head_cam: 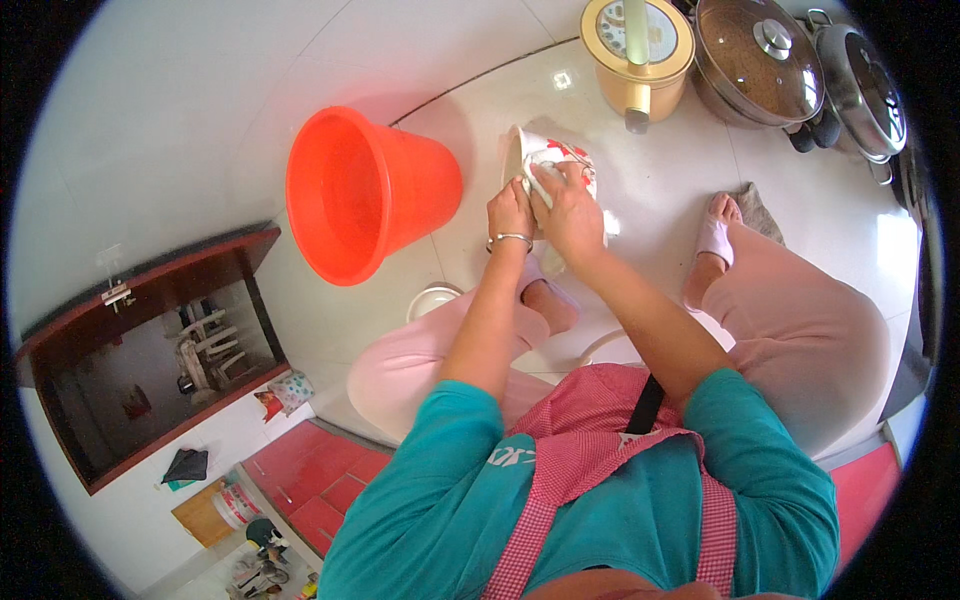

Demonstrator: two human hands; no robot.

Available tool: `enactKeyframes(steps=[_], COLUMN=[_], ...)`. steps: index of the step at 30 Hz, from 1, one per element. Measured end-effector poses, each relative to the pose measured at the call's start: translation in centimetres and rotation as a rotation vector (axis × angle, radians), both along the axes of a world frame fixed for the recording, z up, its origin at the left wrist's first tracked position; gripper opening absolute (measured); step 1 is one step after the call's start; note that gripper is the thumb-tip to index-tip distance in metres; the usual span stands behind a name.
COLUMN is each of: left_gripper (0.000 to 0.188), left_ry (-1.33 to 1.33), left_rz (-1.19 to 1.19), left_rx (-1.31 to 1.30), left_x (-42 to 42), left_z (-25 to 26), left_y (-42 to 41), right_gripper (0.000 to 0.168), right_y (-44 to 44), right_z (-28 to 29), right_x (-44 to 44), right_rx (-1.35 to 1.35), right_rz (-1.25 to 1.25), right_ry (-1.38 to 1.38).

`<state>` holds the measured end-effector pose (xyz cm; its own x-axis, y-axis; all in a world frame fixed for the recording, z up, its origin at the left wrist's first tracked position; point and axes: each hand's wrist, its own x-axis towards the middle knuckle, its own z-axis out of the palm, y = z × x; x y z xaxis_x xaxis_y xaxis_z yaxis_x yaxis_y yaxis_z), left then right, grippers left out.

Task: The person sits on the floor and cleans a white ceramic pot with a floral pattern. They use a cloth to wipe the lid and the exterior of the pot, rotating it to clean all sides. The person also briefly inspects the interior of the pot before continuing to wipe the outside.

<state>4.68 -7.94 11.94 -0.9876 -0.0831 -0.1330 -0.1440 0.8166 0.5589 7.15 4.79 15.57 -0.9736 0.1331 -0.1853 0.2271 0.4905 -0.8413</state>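
Note:
A white container (586,161) with a red floral print is tilted on the tiled floor between my feet, its rim turned to the left. My right hand (571,214) presses a bunched white cloth (546,166) against its printed outer wall. At the container's near rim is my left hand (511,212), its fingers closed around the edge beside the cloth; a bracelet circles that wrist. My hands hide much of the container's near side. To the left, an orange-red plastic bucket (420,176) stands with its mouth visible.
A yellow long-handled pot (652,94), a glass-lidded pan (750,67) and another lidded pot (862,97) stand at the upper right. A white round dish or lid (433,300) lies by my left knee. A grey-brown rag (757,214) is beside my right foot. A dark-framed opening (266,322) is at left.

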Motion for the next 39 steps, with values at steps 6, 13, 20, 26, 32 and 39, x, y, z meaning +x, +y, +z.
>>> enactKeyframes(steps=[6,13,20,26,32,39], left_gripper=[0.054,0.04,0.032,0.021,0.018,0.027], left_ry=[0.009,-0.081,-0.105,-0.133,-0.011,0.23], left_rz=[-0.054,-0.072,0.008,0.185,0.181,0.082], left_rx=[0.003,0.004,0.128,0.269,0.654,0.689], left_x=[0.6,0.9,1.2,0.9,1.0,7.5], left_z=[0.5,0.8,-0.2,-0.2,8.3,20.0], left_y=[1.2,0.9,0.6,-1.1,-2.5,-0.9], right_gripper=[0.037,0.038,0.034,0.033,0.033,0.035], right_y=[4.4,4.6,2.3,1.3,1.5,3.4], right_z=[-5.4,-6.7,-2.9,-0.4,10.7,20.4], right_x=[-7.4,-8.2,-2.6,-2.0,-0.8,0.9], right_rx=[0.025,0.107,0.011,-0.01,0.013,0.168], right_rz=[0.093,0.091,-0.027,0.045,0.105,0.209], right_ry=[-0.086,-0.149,0.025,0.077,0.275,0.501])
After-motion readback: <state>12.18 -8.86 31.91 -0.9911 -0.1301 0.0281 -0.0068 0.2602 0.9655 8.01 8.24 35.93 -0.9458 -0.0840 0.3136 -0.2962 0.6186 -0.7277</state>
